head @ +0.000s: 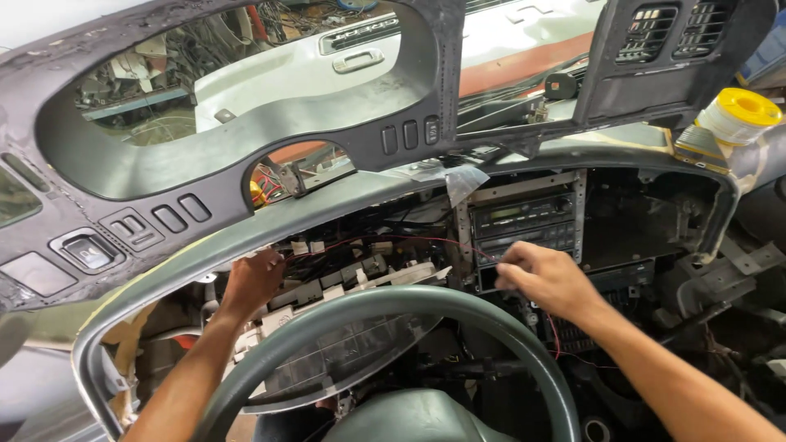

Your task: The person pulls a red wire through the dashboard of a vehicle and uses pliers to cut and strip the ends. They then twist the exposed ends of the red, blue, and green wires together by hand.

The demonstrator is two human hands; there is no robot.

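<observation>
Nearest the camera, the grey steering wheel (385,315) arcs across the lower view, and both forearms reach over its rim into the opened dashboard. Just behind the rim lies the instrument cluster (344,360), its clear lens tilted up and its long axis running left to right, from low left to higher right.

The left hand (252,280) sits at the cluster's upper left end, fingers curled out of sight behind the white connector housings (360,274); whether it grips anything cannot be told. The right hand (544,277) is at the right end, fingers drawn together, apparently pinching a thin red wire (409,239). That wire runs leftward across the cavity toward the left hand, and another red strand hangs below the right wrist.

Right behind the right hand stands the car stereo (524,223) in its metal frame. To its right is an open cavity. Above, the detached dashboard trim panel (246,155) leans over the opening, limiting room upward. A yellow-capped spool (741,115) rests far right.
</observation>
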